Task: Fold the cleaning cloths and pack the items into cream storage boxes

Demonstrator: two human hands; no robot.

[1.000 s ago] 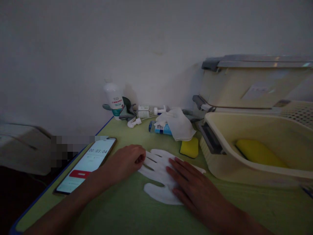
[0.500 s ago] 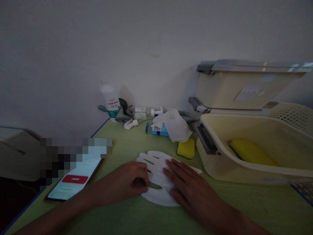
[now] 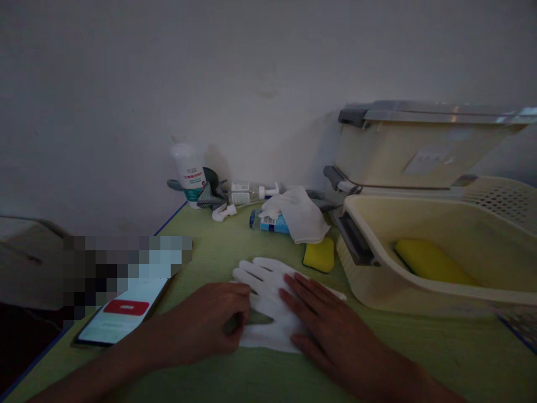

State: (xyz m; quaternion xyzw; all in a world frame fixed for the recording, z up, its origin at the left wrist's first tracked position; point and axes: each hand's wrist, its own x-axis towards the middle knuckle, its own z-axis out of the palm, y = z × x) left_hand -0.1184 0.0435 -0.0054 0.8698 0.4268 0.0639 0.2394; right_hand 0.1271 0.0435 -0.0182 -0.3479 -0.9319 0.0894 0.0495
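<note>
A white fabric glove (image 3: 268, 291) lies flat on the table in front of me, its fingers pointing up and to the left. With curled, pinching fingers, my left hand (image 3: 218, 319) is closed on the tip of the glove's thumb; the fingertips are partly hidden. Spread flat, my right hand (image 3: 331, 324) presses on the palm and cuff side of the glove, covering part of it. Just beyond the glove is a small yellow sponge (image 3: 319, 254). A blue-labelled bottle (image 3: 274, 223) lies behind that, partly under a white cloth item (image 3: 301, 212).
A lit phone (image 3: 126, 308) lies left of my left forearm. On the right stand a cream basket (image 3: 377, 294) holding a yellow sponge (image 3: 432, 262), and a lidded box (image 3: 390, 151). At the wall are a white bottle (image 3: 188, 173) and a pump bottle (image 3: 245, 193) on its side.
My left hand has moved slightly left and down, and the glove's thumb now stretches out straighter, with a wider gap to the fingers. My right hand has stayed in place.
</note>
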